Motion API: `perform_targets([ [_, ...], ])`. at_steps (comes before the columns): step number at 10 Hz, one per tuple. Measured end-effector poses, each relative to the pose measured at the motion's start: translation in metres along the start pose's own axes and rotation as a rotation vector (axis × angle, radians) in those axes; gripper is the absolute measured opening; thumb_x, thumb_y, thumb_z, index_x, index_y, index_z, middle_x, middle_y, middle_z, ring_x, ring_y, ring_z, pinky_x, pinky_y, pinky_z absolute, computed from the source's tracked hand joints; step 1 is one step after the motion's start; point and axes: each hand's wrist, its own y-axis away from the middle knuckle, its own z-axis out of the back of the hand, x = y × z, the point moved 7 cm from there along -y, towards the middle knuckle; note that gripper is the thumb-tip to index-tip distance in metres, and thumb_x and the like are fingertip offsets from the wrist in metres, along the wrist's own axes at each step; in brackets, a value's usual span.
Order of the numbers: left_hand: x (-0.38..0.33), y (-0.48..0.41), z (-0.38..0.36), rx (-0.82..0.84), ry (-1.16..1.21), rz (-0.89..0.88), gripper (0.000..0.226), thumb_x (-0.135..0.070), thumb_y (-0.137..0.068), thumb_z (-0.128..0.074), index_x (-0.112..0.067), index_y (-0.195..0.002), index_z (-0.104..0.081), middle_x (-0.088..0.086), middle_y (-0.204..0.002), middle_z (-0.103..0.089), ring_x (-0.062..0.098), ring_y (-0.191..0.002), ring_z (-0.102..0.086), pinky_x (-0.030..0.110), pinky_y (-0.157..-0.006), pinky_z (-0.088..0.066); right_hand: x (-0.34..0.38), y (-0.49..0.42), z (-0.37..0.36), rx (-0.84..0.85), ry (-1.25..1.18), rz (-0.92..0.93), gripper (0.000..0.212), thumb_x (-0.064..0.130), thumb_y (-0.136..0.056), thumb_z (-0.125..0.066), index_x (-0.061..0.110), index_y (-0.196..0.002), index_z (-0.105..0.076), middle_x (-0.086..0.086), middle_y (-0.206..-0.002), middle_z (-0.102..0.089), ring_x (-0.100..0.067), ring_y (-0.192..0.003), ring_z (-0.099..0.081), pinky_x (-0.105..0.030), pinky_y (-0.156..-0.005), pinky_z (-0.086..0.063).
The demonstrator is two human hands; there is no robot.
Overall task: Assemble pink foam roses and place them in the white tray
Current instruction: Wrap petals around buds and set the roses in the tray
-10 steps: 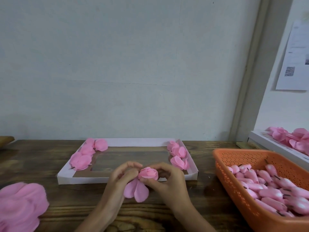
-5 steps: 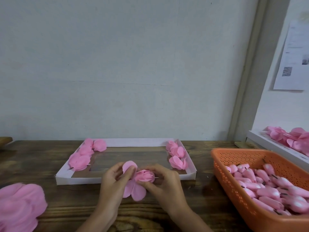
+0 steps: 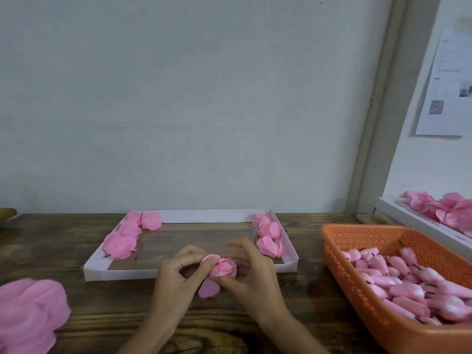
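A pink foam rose (image 3: 222,268) is held between both hands just in front of the white tray (image 3: 122,272). My left hand (image 3: 176,279) pinches a petal against the bud's left side. My right hand (image 3: 251,273) grips the bud from the right, fingers curled around it. One loose petal (image 3: 208,289) hangs below the bud. Finished roses lie in the tray: several along its left side (image 3: 126,237) and three along its right side (image 3: 269,237).
An orange perforated basket (image 3: 339,241) of pink buds (image 3: 413,287) stands at the right. A pile of loose pink petals (image 3: 28,315) lies at the lower left. Another white tray with roses (image 3: 444,210) sits at the far right. A wall rises behind the wooden table (image 3: 76,300).
My left hand has folded the raised petal onto the bud's left side. Both hands and the rose stay in front of the tray; the view shifted slightly right.
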Motion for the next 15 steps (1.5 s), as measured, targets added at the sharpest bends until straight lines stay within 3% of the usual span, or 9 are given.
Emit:
perform_targets([
  [3, 0.016, 0.001, 0.004, 0.003, 0.101, 0.203, 0.038, -0.033, -0.076, -0.090, -0.028, -0.112, -0.077, -0.002, -0.108, -0.080, 0.012, -0.105, -0.073, 0.024, -0.083, -0.057, -0.002, -0.005, 0.010, -0.048, -0.108, -0.049, 0.019, 0.015, -0.084, -0.086, 0.029, -0.094, -0.078, 0.003, -0.092, -0.079, -0.019, -0.089, -0.076, -0.039, -0.078, -0.065],
  [5, 0.033, 0.001, 0.014, -0.133, 0.196, 0.311, 0.028, -0.028, -0.063, -0.087, -0.027, -0.091, -0.083, 0.003, -0.093, -0.082, 0.016, -0.086, -0.078, 0.019, -0.068, -0.058, -0.012, -0.007, 0.013, -0.025, -0.178, -0.160, 0.017, 0.007, -0.084, -0.085, 0.014, -0.097, -0.076, 0.004, -0.105, -0.079, -0.018, -0.099, -0.076, -0.032, -0.082, -0.063],
  [6, 0.039, 0.004, 0.016, -0.181, 0.229, 0.355, 0.027, -0.035, -0.066, -0.085, -0.030, -0.092, -0.084, 0.003, -0.095, -0.082, 0.017, -0.089, -0.078, 0.028, -0.075, -0.058, -0.009, -0.007, 0.009, 0.025, -0.176, -0.137, 0.017, 0.006, -0.084, -0.085, 0.014, -0.096, -0.076, 0.004, -0.108, -0.079, -0.017, -0.102, -0.076, -0.031, -0.083, -0.063],
  [9, 0.017, 0.006, 0.012, -0.190, 0.100, 0.186, 0.017, -0.036, -0.068, -0.080, -0.038, -0.084, -0.084, -0.001, -0.089, -0.080, 0.013, -0.085, -0.075, 0.019, -0.068, -0.059, 0.002, -0.003, -0.003, 0.082, 0.019, -0.036, 0.019, 0.025, -0.085, -0.086, 0.016, -0.099, -0.077, 0.007, -0.094, -0.078, -0.016, -0.091, -0.075, -0.044, -0.080, -0.064],
  [10, 0.017, 0.004, 0.003, -0.099, 0.159, 0.242, 0.018, -0.041, -0.088, -0.072, -0.031, -0.095, -0.085, -0.001, -0.104, -0.081, 0.014, -0.100, -0.076, 0.024, -0.080, -0.060, 0.002, -0.002, -0.003, 0.068, -0.017, -0.042, 0.018, 0.022, -0.084, -0.087, 0.015, -0.098, -0.077, 0.004, -0.095, -0.079, -0.018, -0.091, -0.076, -0.048, -0.081, -0.063],
  [11, 0.021, 0.008, -0.011, 0.079, 0.274, 0.362, 0.053, -0.062, -0.103, -0.040, -0.030, -0.110, -0.081, 0.003, -0.119, -0.078, 0.018, -0.113, -0.073, 0.031, -0.090, -0.058, 0.003, -0.001, -0.004, 0.078, -0.013, -0.025, 0.016, 0.021, -0.084, -0.087, 0.018, -0.095, -0.076, 0.004, -0.098, -0.079, -0.018, -0.094, -0.076, -0.049, -0.081, -0.062],
  [12, 0.029, 0.010, -0.018, 0.096, 0.391, 0.453, 0.075, -0.068, -0.098, -0.024, -0.021, -0.116, -0.080, 0.011, -0.123, -0.076, 0.021, -0.118, -0.071, 0.028, -0.093, -0.056, 0.006, -0.002, -0.003, 0.073, 0.087, 0.029, 0.014, 0.025, -0.083, -0.086, 0.024, -0.093, -0.076, 0.011, -0.097, -0.075, -0.015, -0.093, -0.073, -0.043, -0.079, -0.062],
  [13, 0.038, 0.011, -0.022, 0.089, 0.419, 0.512, 0.079, -0.072, -0.091, -0.028, -0.018, -0.113, -0.082, 0.012, -0.122, -0.076, 0.021, -0.117, -0.071, 0.040, -0.104, -0.049, 0.010, -0.002, -0.002, 0.067, 0.181, 0.073, 0.014, 0.026, -0.084, -0.086, 0.027, -0.094, -0.076, 0.015, -0.097, -0.073, -0.009, -0.092, -0.070, -0.031, -0.078, -0.060],
  [15, 0.052, 0.021, -0.025, 0.045, 0.290, 0.587, 0.073, -0.085, -0.074, -0.053, -0.025, -0.107, -0.076, 0.004, -0.114, -0.077, 0.026, -0.110, -0.070, 0.047, -0.097, -0.055, 0.020, 0.004, -0.007, -0.009, 0.342, 0.124, 0.014, 0.032, -0.082, -0.083, 0.031, -0.094, -0.076, 0.018, -0.095, -0.060, -0.004, -0.087, -0.062, -0.015, -0.071, -0.049],
])
